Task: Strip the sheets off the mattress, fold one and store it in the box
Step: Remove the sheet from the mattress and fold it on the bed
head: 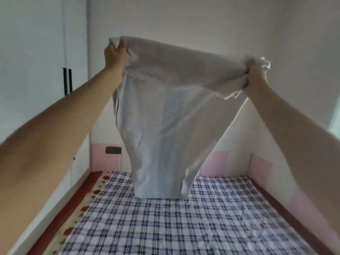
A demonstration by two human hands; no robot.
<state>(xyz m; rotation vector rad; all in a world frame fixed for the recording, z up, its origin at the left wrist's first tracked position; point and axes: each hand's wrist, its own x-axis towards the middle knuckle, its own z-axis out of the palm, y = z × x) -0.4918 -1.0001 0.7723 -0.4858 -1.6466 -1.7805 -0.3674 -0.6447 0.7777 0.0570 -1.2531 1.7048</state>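
1. Nearest us, the blue-and-white checked fabric sheet (165,223) lies flat across the mattress, reaching from the near edge to the far edge. A floral-print strip shows along the left edge, beside the dark red wooden bed frame (73,201).

2. Both bare arms stretch up and forward over that bed, well apart.

3. The left hand (115,57) is clenched tight on 1 top corner of the pale grey-white cloth sheet (165,115), with a tuft of fabric poking above the thumb.

4. The right hand (256,76) is fisted around the other top corner, the cloth bunched in a thick wad. Neither hand is loose!

5. That pale sheet hangs between the 2 fists, doubled over along the top, draping down and narrowing. Its lower hem just meets the checked sheet near the mattress's far edge.

6. Handling call: it looks light, limp and thin, with light glowing through it. It should not slip, but it will sag and twist. Best gripped right at the corners, pinched flat rather than wadded, so the next fold lines up edge to edge.

7. Farthest back, pink padded panels (105,157) line the far corners under a plain white wall (202,24). No box is in view.
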